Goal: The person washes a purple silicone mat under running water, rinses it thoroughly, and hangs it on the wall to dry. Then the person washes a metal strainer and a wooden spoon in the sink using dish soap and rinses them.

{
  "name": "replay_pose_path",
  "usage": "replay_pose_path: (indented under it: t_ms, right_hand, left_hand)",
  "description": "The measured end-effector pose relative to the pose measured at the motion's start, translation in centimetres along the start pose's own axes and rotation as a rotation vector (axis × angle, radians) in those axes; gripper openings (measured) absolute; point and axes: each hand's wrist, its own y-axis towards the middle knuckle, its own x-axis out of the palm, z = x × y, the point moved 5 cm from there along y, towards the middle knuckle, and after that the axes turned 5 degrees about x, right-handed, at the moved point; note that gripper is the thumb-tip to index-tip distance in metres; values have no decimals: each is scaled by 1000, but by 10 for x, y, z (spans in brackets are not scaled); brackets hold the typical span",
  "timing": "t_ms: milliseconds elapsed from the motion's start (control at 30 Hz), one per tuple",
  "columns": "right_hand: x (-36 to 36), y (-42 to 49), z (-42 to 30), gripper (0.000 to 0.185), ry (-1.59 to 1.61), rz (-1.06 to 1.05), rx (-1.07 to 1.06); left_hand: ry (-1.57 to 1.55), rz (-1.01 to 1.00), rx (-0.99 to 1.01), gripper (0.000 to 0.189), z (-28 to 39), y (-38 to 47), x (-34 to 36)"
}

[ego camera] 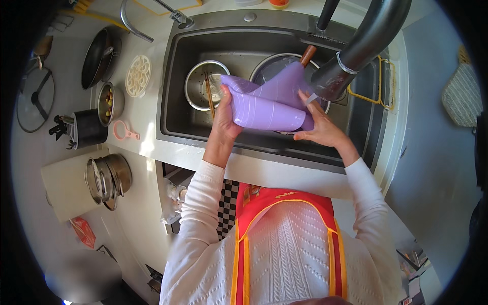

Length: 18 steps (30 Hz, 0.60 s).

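Note:
A purple flexible mat [267, 108] with thin white lines is folded over on itself above the sink. My left hand [227, 118] grips its left end, thumb on top. At its right end, beneath the dark faucet [335, 78], my right hand [322, 124] holds the edge between spread thumb and fingers. Under the mat, partly hidden, a round metal pan [274, 61] lies in the sink; a brown wooden handle [308, 56] sticks out behind the mat. Left of it stands a steel bowl [194, 85] with wooden chopsticks [209, 93] across it.
The dark sink [236, 146] has a raised rim. On the left counter are a steel bowl of small fruit or vegetables [108, 103], a pink strainer [124, 130], a knife block [89, 127] and a frying pan [95, 59]. A yellow wire rack [366, 98] hangs at the sink's right.

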Motion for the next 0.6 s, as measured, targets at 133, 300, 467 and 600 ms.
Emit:
replay_pose_path:
  t_ms: [133, 300, 467, 600]
  right_hand:
    - [8, 20, 24, 45, 149, 319, -173]
    - [-12, 23, 37, 21, 159, 400, 87]
    - [-38, 14, 1, 22, 298, 473, 80]
    - [-53, 13, -30, 19, 425, 568, -38]
  left_hand:
    - [-92, -16, -80, 50, -17, -9, 31]
    - [-54, 99, -59, 54, -9, -6, 54]
    - [124, 171, 145, 51, 0, 9, 47]
    - [873, -109, 302, 45, 11, 32, 36]
